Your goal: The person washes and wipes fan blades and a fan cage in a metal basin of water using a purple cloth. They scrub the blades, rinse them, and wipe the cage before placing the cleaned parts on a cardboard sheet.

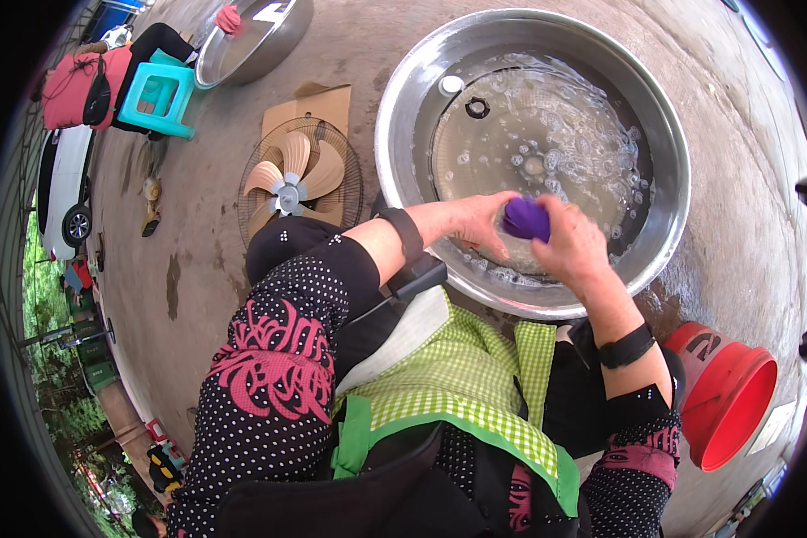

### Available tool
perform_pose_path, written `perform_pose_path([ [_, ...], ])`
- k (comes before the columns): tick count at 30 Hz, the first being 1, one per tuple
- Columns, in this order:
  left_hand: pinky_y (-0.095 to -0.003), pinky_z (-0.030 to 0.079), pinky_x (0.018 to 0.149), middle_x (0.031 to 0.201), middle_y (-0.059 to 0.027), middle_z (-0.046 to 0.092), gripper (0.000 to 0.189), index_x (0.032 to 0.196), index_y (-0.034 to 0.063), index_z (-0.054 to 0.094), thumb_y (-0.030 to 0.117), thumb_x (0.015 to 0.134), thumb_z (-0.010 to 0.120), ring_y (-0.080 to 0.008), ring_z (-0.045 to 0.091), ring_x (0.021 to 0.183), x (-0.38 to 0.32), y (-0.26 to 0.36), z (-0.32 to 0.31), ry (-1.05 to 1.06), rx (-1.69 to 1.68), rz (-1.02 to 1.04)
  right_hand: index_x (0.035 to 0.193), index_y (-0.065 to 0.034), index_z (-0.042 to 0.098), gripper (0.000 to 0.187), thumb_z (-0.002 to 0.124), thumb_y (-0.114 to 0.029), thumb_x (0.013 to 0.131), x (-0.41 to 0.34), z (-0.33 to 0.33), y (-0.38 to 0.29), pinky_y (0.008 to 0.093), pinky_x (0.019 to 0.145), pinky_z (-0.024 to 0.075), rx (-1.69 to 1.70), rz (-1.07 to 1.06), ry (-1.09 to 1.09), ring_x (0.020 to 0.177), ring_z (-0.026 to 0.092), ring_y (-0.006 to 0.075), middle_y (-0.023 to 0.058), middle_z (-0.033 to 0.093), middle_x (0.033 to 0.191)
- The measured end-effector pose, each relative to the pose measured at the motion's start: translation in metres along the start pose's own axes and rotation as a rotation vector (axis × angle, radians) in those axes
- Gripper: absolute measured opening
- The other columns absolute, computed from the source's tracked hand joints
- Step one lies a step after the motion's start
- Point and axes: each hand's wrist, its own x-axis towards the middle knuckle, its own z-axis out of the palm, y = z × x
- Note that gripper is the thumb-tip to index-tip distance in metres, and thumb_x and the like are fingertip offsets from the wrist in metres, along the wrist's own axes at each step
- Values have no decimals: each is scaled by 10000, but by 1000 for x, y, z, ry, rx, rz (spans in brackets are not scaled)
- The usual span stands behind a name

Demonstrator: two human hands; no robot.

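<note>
A purple cloth (527, 218) is bunched up over the near side of a large metal basin (397, 128). My right hand (573, 241) grips its right end. On the cloth's left side, my left hand (474, 222) has thumb and fingers spread around its edge; whether it grips anything there is unclear. Sudsy, cloudy water fills the basin's bottom. Beneath the surface lies a round fan grille (471, 161) of thin wires with a dark rim. A white round cap (451, 85) and a black ring nut (477, 107) are at the grille's far left.
Left of the basin, a fan with beige blades (289, 191) stands before cardboard (309, 111). A red bucket (726, 397) lies tipped at right. Farther left are a turquoise stool (155, 97), a seated person (84, 87), a second basin (269, 57) and a white car (67, 185).
</note>
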Motion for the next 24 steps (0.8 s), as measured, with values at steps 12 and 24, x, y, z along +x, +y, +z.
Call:
perform_pose_path([
  [12, -699, 206, 1089, 1294, -32, 616, 440, 1360, 222, 549, 128, 932, 514, -253, 445, 1338, 54, -112, 27, 45, 1216, -151, 1365, 17, 479, 668, 768, -213, 808, -20, -86, 13, 256, 705, 517, 849, 150, 419, 856, 626, 138, 124, 636, 1097],
  [24, -646, 304, 1078, 1049, -67, 721, 263, 1058, 195, 740, 292, 828, 657, -293, 648, 1062, 58, -89, 16, -132, 1130, -207, 1276, 44, 539, 489, 667, -240, 898, -30, -112, 28, 269, 734, 545, 1500, 199, 376, 858, 686, 197, 148, 673, 1058],
])
